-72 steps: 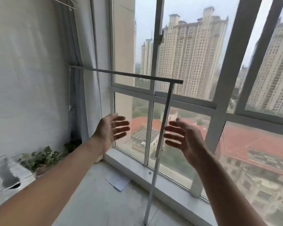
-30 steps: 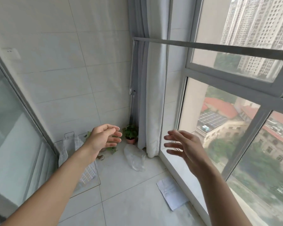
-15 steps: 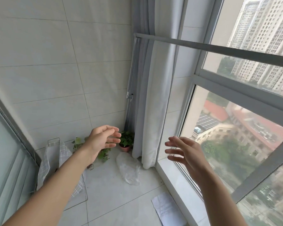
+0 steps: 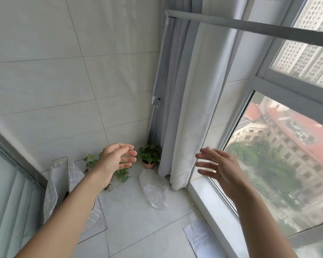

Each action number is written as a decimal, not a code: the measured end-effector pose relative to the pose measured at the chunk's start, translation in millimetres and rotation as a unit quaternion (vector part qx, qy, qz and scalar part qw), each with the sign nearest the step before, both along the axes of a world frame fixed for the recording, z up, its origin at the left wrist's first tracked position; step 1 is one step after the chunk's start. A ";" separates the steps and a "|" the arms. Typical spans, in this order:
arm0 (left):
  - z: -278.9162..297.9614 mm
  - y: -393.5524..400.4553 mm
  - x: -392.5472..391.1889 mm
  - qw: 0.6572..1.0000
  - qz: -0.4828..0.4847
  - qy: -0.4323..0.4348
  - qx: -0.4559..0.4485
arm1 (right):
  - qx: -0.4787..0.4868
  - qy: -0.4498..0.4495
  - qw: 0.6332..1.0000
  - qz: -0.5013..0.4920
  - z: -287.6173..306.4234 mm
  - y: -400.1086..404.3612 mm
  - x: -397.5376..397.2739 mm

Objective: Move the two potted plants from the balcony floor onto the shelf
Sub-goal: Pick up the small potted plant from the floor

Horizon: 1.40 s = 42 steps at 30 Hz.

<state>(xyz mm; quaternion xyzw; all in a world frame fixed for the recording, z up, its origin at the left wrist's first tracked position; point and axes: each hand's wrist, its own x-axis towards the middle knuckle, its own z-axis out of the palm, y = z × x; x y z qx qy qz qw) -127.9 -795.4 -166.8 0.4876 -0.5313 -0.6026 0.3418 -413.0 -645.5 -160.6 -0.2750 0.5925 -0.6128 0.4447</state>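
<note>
- A small pink pot [image 4: 148, 165] holding a leafy green plant [image 4: 149, 153] was seen on the balcony floor [image 4: 138, 216], in the corner beside the white curtain [image 4: 190, 108].
- A second plant [image 4: 123, 174], with trailing green leaves, was seen just left of it against the tiled wall; its pot was hidden behind the left hand [image 4: 116, 161].
- A clear plastic bag [image 4: 155, 189] lay crumpled on the floor in front of the pink pot, and a checked cloth [image 4: 71, 183] was draped over a wire rack to the left.
- Both hands were held out empty in the air, the fingers [image 4: 128, 160] of the left apart and loosely curled, those of the right hand [image 4: 222, 170] spread.
- Compared with half a second earlier, the corner and the plants were seen closer and lower in the view; the hands' pose was unchanged.
</note>
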 end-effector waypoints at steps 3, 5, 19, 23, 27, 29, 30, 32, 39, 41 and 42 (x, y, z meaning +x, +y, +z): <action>-14.1 -16.8 -0.1 1.000 0.014 -0.004 0.022 | 0.018 -0.013 1.000 0.011 -13.9 -24.9 -1.7; -21.9 -34.4 -4.0 0.999 0.026 -0.009 0.033 | 0.029 -0.023 0.999 0.017 -23.5 -47.9 -6.9; -16.5 -199.5 -94.4 0.995 0.084 -0.048 0.030 | 0.027 -0.061 0.994 0.082 -34.3 -251.8 -116.3; -28.8 -227.1 -112.8 0.991 0.107 -0.065 0.047 | 0.034 -0.082 0.991 0.096 -46.1 -291.3 -140.3; -41.9 -244.6 -128.5 0.987 0.107 -0.097 0.069 | 0.034 -0.096 0.989 0.106 -57.7 -311.5 -151.1; -43.7 -255.1 -136.3 0.986 0.111 -0.102 0.072 | 0.035 -0.093 0.989 0.110 -59.2 -318.6 -153.9; -44.7 -260.9 -140.3 0.986 0.112 -0.102 0.074 | 0.039 -0.091 0.989 0.110 -59.3 -322.7 -155.7; -47.4 -272.1 -149.9 0.986 0.107 -0.102 0.079 | 0.045 -0.093 0.989 0.105 -60.4 -330.8 -160.5; -64.7 -314.0 -168.0 0.987 0.080 -0.102 0.100 | 0.063 -0.091 0.991 0.080 -70.2 -359.1 -169.6; -70.7 -328.8 -169.0 0.986 0.073 -0.101 0.108 | 0.067 -0.088 0.991 0.071 -71.9 -368.9 -170.2; -73.5 -337.4 -169.7 0.986 0.070 -0.098 0.111 | 0.068 -0.086 0.992 0.068 -73.0 -374.3 -170.5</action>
